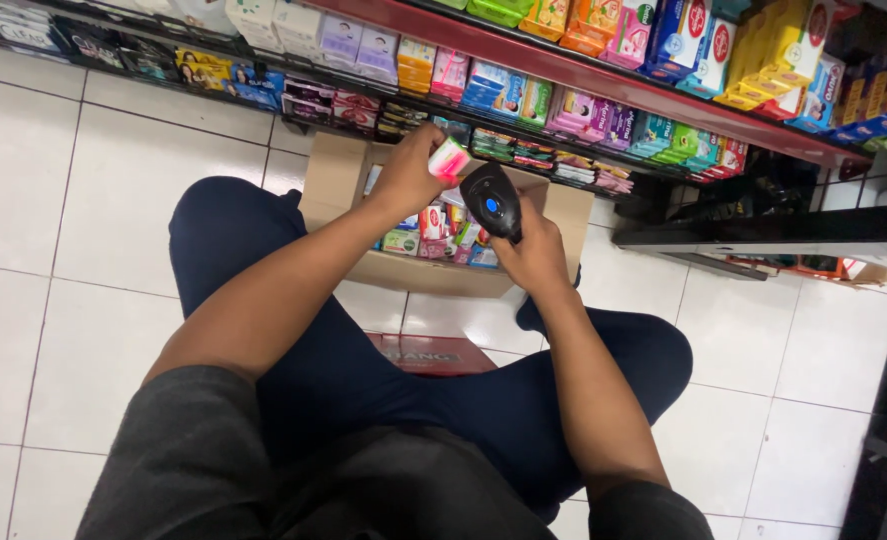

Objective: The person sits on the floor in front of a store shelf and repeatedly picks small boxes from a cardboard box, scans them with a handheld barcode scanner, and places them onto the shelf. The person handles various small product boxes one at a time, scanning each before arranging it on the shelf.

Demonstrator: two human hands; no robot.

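Item: small pink-and-white packet (450,158), boxed goods of soap-bar size and shape, held up over an open cardboard carton (336,172).

Position: the packet sat in the left hand (411,172), at the tips of its fingers (432,150), which were closed around it. It projected to the right of that hand, its long axis slanting down toward the scanner. It was clear of the carton's contents and just beside the scanner's head.

Second item: black handheld scanner (492,200) with a blue button, clasped in the right hand (536,255), fingers wrapped round its handle. The head rose up and to the left, toward the packet. The packet lay above and left of the right hand, so the left hand was the nearer.

Appearance of packet: pale face, bright pink edge, glossy; print was too small to tell.

Surroundings: carton on a white tiled floor (54,200), part-filled with assorted small packets; shelves (584,75) of coloured boxed goods stood directly behind it. The person sat with knees apart, in dark trousers.
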